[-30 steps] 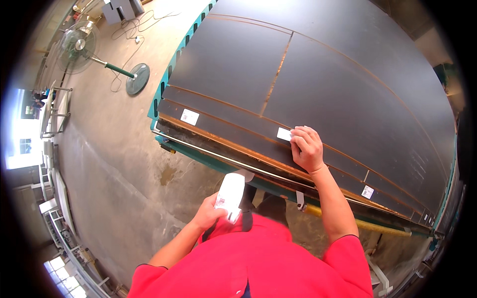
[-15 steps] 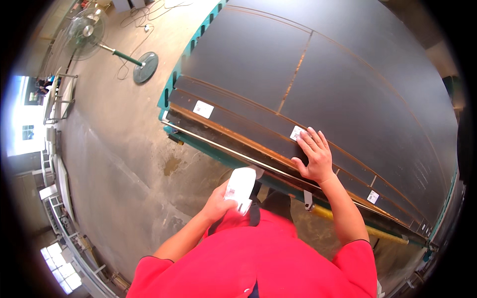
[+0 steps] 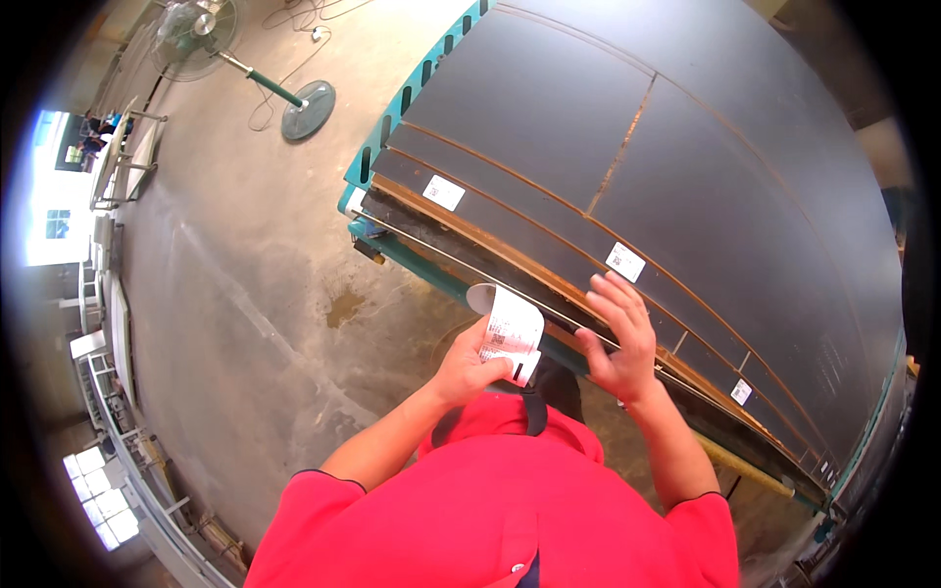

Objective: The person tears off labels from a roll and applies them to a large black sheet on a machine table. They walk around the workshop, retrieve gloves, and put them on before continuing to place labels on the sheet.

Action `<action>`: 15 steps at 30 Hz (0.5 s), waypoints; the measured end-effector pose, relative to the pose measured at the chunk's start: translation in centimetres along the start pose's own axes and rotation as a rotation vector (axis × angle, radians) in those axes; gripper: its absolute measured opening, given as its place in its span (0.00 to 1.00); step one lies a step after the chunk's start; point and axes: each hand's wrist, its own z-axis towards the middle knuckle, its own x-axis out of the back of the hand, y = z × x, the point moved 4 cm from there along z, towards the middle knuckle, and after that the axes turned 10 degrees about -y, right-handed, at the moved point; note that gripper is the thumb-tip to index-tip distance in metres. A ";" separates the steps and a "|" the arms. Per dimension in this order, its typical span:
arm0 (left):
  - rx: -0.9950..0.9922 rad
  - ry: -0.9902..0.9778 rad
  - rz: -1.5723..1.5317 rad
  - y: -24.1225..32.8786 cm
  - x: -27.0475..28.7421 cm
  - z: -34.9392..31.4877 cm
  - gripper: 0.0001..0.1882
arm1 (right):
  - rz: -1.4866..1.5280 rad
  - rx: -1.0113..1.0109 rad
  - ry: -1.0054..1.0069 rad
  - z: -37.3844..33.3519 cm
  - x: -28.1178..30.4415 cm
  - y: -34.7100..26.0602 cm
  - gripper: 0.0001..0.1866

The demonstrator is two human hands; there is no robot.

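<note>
My left hand (image 3: 466, 370) is closed on a curling strip of white printed labels (image 3: 512, 323), held in front of my body. My right hand (image 3: 619, 338) is open, its fingers spread, over the near edge of a large dark grey board (image 3: 529, 108) cut into pieces by brown grooves. It holds nothing. Just beyond its fingertips a white label (image 3: 624, 262) lies stuck on the board. A second label (image 3: 444, 192) sits near the board's left end, and a smaller one (image 3: 741, 392) lies to the right of my hand.
The board rests on a machine bed with a green slotted edge (image 3: 405, 98). A yellow bar (image 3: 745, 461) runs below its near side. On the concrete floor at the upper left stands a fan (image 3: 309, 110), with cables behind it. A roller conveyor (image 3: 127, 441) curves along the far left.
My right hand has lifted off the middle label and drawn back toward me, uncovering it. The left hand has moved up and right with the label strip, whose printed side now shows.
</note>
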 end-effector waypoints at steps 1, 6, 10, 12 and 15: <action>0.005 -0.011 0.024 -0.2 0.0 0.1 0.28 | 0.033 0.040 0.002 0.0 0.3 -1.5 0.20; 0.029 -0.150 0.343 -0.7 -1.6 2.1 0.23 | 0.043 0.077 -0.093 -1.5 1.3 -4.6 0.21; 0.051 -0.234 0.255 -1.3 -5.7 3.4 0.20 | 0.033 -0.005 -0.002 -5.6 3.9 -3.8 0.22; -0.001 -0.269 0.253 -2.4 -7.9 4.0 0.20 | 0.065 -0.035 0.064 -8.1 5.9 -3.6 0.22; 0.010 -0.377 0.306 -3.9 -13.0 4.6 0.21 | 0.052 -0.092 0.154 -13.3 8.6 -3.2 0.23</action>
